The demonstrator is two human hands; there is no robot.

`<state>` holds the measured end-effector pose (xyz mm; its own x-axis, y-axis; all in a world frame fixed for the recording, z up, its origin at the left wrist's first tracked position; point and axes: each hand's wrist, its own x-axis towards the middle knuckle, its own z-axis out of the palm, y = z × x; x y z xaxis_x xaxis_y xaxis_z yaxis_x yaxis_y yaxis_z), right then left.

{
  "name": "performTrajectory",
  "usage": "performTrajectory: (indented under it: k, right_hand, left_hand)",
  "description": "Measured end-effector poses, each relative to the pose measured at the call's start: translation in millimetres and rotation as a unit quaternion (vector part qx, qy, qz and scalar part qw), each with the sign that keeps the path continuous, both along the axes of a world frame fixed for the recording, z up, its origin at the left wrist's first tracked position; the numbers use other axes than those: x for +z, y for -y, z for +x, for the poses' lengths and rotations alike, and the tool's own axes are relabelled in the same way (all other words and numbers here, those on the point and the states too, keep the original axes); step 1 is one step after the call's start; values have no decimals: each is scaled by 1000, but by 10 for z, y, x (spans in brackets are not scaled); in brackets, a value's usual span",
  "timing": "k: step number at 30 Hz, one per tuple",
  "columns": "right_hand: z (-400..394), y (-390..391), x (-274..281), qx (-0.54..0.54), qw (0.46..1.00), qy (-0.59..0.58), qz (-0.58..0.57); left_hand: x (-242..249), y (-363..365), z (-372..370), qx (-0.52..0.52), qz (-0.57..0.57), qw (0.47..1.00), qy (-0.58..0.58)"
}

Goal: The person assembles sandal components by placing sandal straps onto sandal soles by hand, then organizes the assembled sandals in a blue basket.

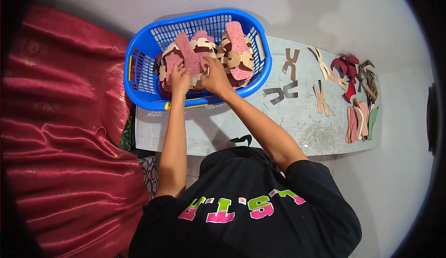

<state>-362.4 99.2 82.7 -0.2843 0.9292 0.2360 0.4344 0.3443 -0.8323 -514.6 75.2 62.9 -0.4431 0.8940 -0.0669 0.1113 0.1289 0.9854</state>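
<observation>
A blue plastic basket holds several sandals with pink insoles and cream or tan straps. Both my hands reach into it over the front rim. My left hand is at the lower edge of a pink-soled sandal, its fingers bent and slightly apart. Close by on the right, my right hand touches the lower end of the same sandal, thumb and index finger near its edge. Another sandal with a woven tan strap lies to the right of my right hand.
On the grey table lie brown strap pieces, dark grey pieces and cream pieces. Stacked pink and green soles and dark red straps are at the right. Shiny red cloth hangs at the left.
</observation>
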Motion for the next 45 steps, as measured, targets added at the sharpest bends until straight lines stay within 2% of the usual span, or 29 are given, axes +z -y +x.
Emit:
performTrajectory:
  k: [3,4,5,7,8,11,15,17,19,21,22,23,25,26,27,29,30,32,33,34,35,39,41,42,43,45]
  right_hand:
    - [-39,-98,-103,35,997,59,25]
    - [-50,-124,-91,36,996,65,48]
    - [-52,-145,-81,41,996,65,48]
    - [-45,-183,-46,80,992,94,24]
    - [-40,-181,-34,85,993,70,32]
    - [-82,-248,-208,73,996,23,36]
    - [-50,-258,44,46,997,39,39]
    - [-23,-266,177,34,999,-13,27]
    - [59,-238,389,41,999,-6,29]
    - [130,-202,525,5,998,-60,29]
    - [184,-191,561,15,994,-112,-8]
    - [236,-175,595,14,993,-114,-5]
    - [347,-86,658,-5,977,-198,-78]
    - [424,-22,703,-16,980,-177,-90]
    - [462,57,749,-17,980,-179,-90]
    - [567,178,823,-52,961,-267,-57]
    - [623,218,803,-56,960,-269,-53]
    - [733,262,681,-96,949,-301,-14]
    - [793,302,721,-116,942,-316,6]
    - [872,376,790,-114,924,-365,-31]
    - [949,404,789,-119,923,-366,-28]
    - [1251,470,670,-113,925,-362,-39]
    - [1418,559,705,-147,937,-313,-47]
    - [1508,605,731,-181,951,-249,-27]
    - [1611,609,664,-182,951,-250,-25]
    - [1810,613,565,-192,975,8,114]
  left_hand:
    - [-61,-92,-70,-26,-43,998,-26]
    - [-160,-161,-109,-24,-48,993,-105]
    - [-251,-221,-169,-19,-49,993,-104]
    - [-292,-310,-215,-70,-99,992,35]
    - [-317,-352,-216,-75,-83,993,48]
    - [-149,-380,-185,-52,-117,991,35]
    - [3,-351,-202,-38,-126,991,7]
    - [19,-330,-265,-65,-73,995,7]
    - [232,-229,-229,-66,-67,995,-21]
    - [380,-124,-172,-8,51,995,-80]
    - [479,-18,-144,11,15,990,-136]
    - [568,72,-79,10,19,990,-138]
    - [764,258,148,-22,7,997,-77]
    - [904,339,278,-60,13,998,12]
    - [891,367,370,-64,25,997,30]
    - [893,419,614,-60,72,990,107]
    - [907,451,717,-66,74,989,106]
    - [932,485,897,-57,88,962,252]
    - [945,508,962,-66,89,961,252]
    - [950,550,1017,-84,66,950,292]
    - [949,582,1073,-102,44,937,330]
    - [882,668,1358,-111,45,925,360]
    - [901,709,1505,-110,42,931,346]
    - [887,726,1574,-98,26,936,338]
    - [873,734,1642,-88,10,940,330]
    - [846,730,1758,-82,19,941,327]
